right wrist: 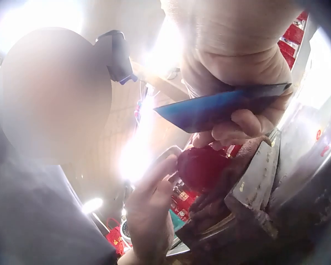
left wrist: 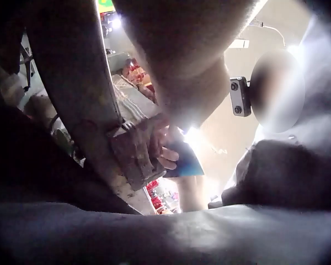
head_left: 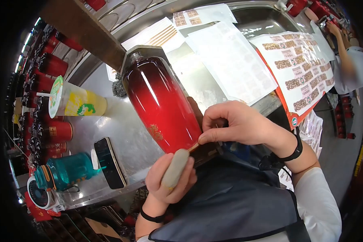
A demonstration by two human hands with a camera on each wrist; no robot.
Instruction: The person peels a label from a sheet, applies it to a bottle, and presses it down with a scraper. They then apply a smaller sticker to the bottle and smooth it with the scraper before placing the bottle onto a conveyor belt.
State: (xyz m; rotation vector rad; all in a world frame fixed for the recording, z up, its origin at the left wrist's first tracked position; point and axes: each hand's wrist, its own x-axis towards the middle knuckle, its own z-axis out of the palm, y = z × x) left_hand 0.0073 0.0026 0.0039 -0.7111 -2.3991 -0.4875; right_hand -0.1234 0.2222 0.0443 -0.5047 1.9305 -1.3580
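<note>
A glossy bottle (head_left: 161,101), dark at the neck and red below, lies on its side with a gold emblem near its base. At the base's right edge, my right hand (head_left: 240,125) brings thumb and index finger together. In the right wrist view, that hand's other fingers curl around a flat blue blade-like sheet (right wrist: 220,107). My left hand (head_left: 169,179) is at the bottle's base, fingers bent; in the right wrist view its fingertips are right at the red surface. Along its thumb side runs a grey-green oblong piece (head_left: 175,168), like a finger cot; I cannot tell whether it is held.
On the metal table (head_left: 112,129) are a phone (head_left: 109,163), a teal bottle (head_left: 70,171) and a drink cup (head_left: 78,99). Sticker sheets (head_left: 296,72) and white paper (head_left: 232,60) lie to the right. A brown beam (head_left: 84,30) stands beyond; another person (head_left: 353,68) is at far right.
</note>
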